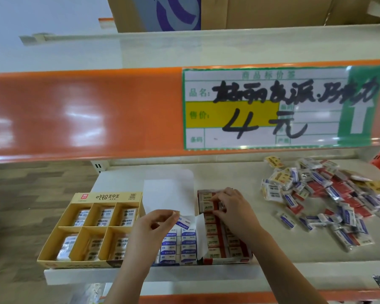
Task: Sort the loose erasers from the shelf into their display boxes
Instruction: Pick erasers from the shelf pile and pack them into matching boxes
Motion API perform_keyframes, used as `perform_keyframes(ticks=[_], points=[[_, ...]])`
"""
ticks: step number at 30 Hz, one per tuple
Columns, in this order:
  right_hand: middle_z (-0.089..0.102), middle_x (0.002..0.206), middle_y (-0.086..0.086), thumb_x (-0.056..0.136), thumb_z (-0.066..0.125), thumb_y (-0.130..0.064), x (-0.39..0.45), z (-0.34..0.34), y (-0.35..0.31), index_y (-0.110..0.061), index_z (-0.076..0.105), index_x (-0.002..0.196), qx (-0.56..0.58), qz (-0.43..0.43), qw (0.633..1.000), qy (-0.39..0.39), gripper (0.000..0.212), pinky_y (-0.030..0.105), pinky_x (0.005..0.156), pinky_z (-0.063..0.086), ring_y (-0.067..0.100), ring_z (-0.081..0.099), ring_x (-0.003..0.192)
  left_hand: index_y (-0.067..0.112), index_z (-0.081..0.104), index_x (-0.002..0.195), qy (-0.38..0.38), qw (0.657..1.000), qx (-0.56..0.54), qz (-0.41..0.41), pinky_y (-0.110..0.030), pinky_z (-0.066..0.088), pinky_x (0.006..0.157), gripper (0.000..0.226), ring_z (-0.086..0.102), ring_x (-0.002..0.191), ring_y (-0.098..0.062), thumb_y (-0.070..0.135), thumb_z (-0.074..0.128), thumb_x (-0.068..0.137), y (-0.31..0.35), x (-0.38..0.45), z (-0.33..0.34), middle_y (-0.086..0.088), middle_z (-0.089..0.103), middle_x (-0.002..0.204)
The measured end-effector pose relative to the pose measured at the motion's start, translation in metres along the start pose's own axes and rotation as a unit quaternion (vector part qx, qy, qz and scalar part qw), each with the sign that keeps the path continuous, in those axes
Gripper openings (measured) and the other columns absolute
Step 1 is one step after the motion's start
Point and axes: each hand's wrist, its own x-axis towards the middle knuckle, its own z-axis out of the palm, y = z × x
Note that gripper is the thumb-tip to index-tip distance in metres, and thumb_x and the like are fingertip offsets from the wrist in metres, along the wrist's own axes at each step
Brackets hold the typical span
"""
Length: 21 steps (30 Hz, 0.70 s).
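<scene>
My left hand (154, 227) pinches a blue-and-white eraser (183, 222) just above the white display box (201, 233), which holds rows of the same erasers. My right hand (233, 207) lies over the red display box (226, 260). Its fingertips press on red-and-cream erasers (206, 205) at the back of that box. A yellow display box (53, 263) with six compartments stands at the left and holds wrapped erasers. A pile of loose erasers (329, 198) in blue, red and yellow wrappers lies on the shelf to the right.
The cream shelf (239, 176) ends at a front lip below the boxes. An upper shelf with an orange edge strip (86, 115) and a price tag (283, 108) overhangs the work area. A cardboard carton (261, 12) sits on top. The white box's lid flap (169, 191) stands up.
</scene>
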Motion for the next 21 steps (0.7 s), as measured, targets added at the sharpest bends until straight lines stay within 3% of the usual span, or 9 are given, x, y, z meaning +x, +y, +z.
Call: perform_keyframes(ticks=[5, 12, 21], points=[[0.050, 0.122, -0.008, 0.089, 0.059, -0.026, -0.001, 0.002, 0.000, -0.021, 0.056, 0.119, -0.023, -0.005, 1.000, 0.012, 0.031, 0.019, 0.097, 0.033, 0.007, 0.039, 0.118, 0.035, 0.063, 0.090, 0.023, 0.995, 0.092, 0.030, -0.015, 0.046, 0.064, 0.004, 0.062, 0.080, -0.004, 0.032, 0.063, 0.087, -0.006, 0.005, -0.003, 0.014, 0.067, 0.082], [0.048, 0.126, -0.008, 0.090, 0.057, -0.025, -0.003, -0.001, -0.001, -0.020, 0.054, 0.124, -0.030, -0.022, 0.999, 0.004, 0.034, 0.019, 0.101, 0.030, 0.007, 0.036, 0.121, 0.028, 0.065, 0.107, 0.057, 0.984, 0.159, 0.056, -0.015, 0.048, 0.064, 0.021, 0.060, 0.080, 0.000, 0.034, 0.061, 0.088, -0.012, 0.011, -0.015, 0.018, 0.063, 0.084], [0.051, 0.119, -0.010, 0.094, 0.051, -0.031, -0.015, -0.006, -0.012, -0.021, 0.057, 0.119, 0.008, -0.034, 0.999, 0.021, 0.028, 0.014, 0.094, 0.031, 0.005, 0.041, 0.115, 0.028, 0.062, 0.114, 0.077, 0.967, 0.237, 0.058, -0.015, 0.045, 0.059, 0.025, 0.058, 0.081, -0.003, 0.035, 0.057, 0.090, -0.013, 0.019, -0.030, 0.008, 0.068, 0.100]])
